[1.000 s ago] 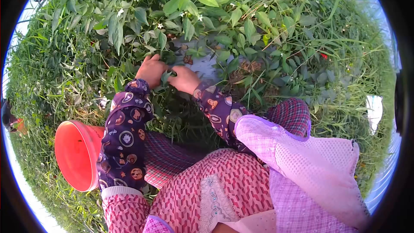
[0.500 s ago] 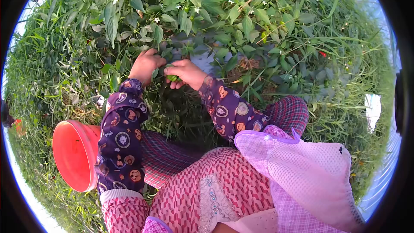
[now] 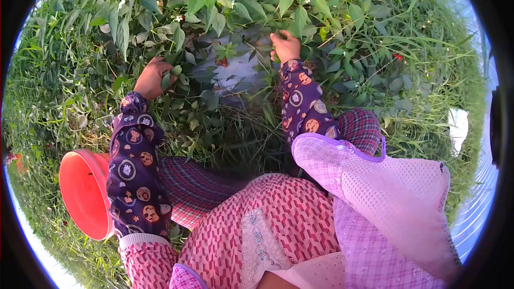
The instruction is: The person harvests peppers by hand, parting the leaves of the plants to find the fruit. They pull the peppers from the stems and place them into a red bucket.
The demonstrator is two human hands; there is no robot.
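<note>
My left hand [image 3: 153,78] is in the leaves of a pepper plant [image 3: 179,37] with white flowers, at the left. Its fingers are curled, with a bit of green by the fingertips that I cannot make out as leaf or fruit. My right hand [image 3: 287,47] is at the foliage to the right, fingers bent inward against stems and leaves; what lies inside them is hidden. Between my hands shows a strip of pale plastic sheet [image 3: 241,75] on the ground, with a small reddish-brown bit on it.
A red bucket [image 3: 85,195] lies tilted by my left forearm, its mouth facing the camera. A red fruit [image 3: 398,56] hangs in the plants at right. A white piece [image 3: 458,131] lies in the grass at far right. My plaid-covered knee [image 3: 360,128] is near my right forearm.
My hands were close together, the right one with green peppers in it. They have moved apart, left hand leftward and right hand up and right, baring the plastic sheet. The peppers no longer show.
</note>
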